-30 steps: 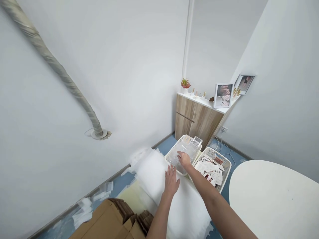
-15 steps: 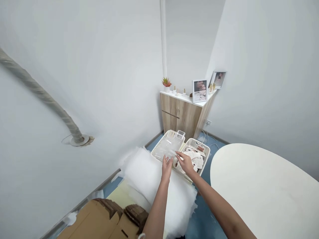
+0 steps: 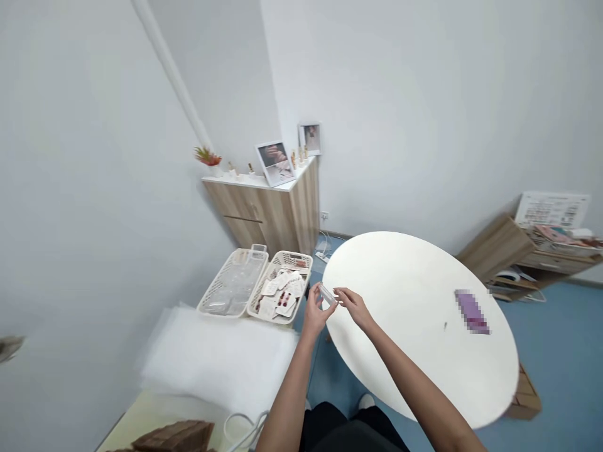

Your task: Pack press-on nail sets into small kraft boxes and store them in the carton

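Both my hands meet in front of me, at the near left edge of a round white table (image 3: 414,314). Between them is a small clear plastic case (image 3: 326,294). My left hand (image 3: 315,311) grips its lower end and my right hand (image 3: 351,306) pinches its right end. To the left, on the floor, stand two cream baskets side by side. The left basket (image 3: 213,290) holds clear plastic cases. The right basket (image 3: 303,258) holds several small white cards with dark red pieces.
A thick white foam pad (image 3: 221,361) lies left of my arms, with brown cardboard (image 3: 176,436) at the bottom edge. A wooden cabinet (image 3: 268,210) with framed pictures stands in the corner. A purple object (image 3: 471,312) lies on the table. Low shelves (image 3: 527,248) stand at the right.
My view has swung right from the baskets to the round table. Both hands left the basket area and came together holding the clear case over the table's edge.
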A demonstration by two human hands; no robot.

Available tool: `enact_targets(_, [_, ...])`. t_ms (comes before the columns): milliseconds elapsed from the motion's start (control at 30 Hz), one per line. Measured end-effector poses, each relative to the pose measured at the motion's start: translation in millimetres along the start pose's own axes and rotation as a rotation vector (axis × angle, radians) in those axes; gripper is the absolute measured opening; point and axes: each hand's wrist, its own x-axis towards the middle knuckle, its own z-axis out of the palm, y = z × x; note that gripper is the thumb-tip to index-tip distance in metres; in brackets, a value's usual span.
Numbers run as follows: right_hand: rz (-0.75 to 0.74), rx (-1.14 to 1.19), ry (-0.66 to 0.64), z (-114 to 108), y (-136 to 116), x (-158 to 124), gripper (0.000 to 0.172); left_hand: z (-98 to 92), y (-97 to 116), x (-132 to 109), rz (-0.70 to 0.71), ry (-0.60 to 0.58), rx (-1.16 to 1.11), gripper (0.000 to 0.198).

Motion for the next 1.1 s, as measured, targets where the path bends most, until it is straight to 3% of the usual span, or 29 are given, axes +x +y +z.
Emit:
enact_targets(100, [0.141, 0.096, -0.048, -48, 2, -17, 0.051, 49.3, 1, -9, 0.068, -0.141, 0.112, 0.072])
enact_targets(267, [0.183, 0.233, -0.047, -106, 18, -45, 0.048, 113.4, -10, -23, 0.041, -0.287, 0.143, 0.075])
enact_targets(367, [0.197, 0.222, 0.063, -132, 36, -57, 0.051, 139.6, -23, -33, -0.111, -0.361, 0.052, 0.082])
enact_targets(467, [0.173, 0.182, 0.128, -150, 51, -68, 0.051, 160.4, -38, -42, -0.371, -0.306, -0.129, 0.076])
enact_targets(533, [0.132, 0.147, 0.124, -158, 56, -76, 0.05, 172.6, -46, -47, -0.515, -0.258, -0.248, 0.067])
enact_targets(633, [0.101, 0.111, 0.12, -164, 55, -89, 0.049, 187.9, -52, -55, -0.607, -0.234, -0.336, 0.061])
enact_targets(833, [0.073, 0.086, 0.15, -170, 56, -104, 0.047, 205.2, -51, -59, -0.63, -0.184, -0.299, 0.058])
enact_targets(1100, [0.055, -0.06, 0.168, -173, 73, -108, 0.044, 214.4, -59, -57, -0.617, -0.142, -0.198, 0.06])
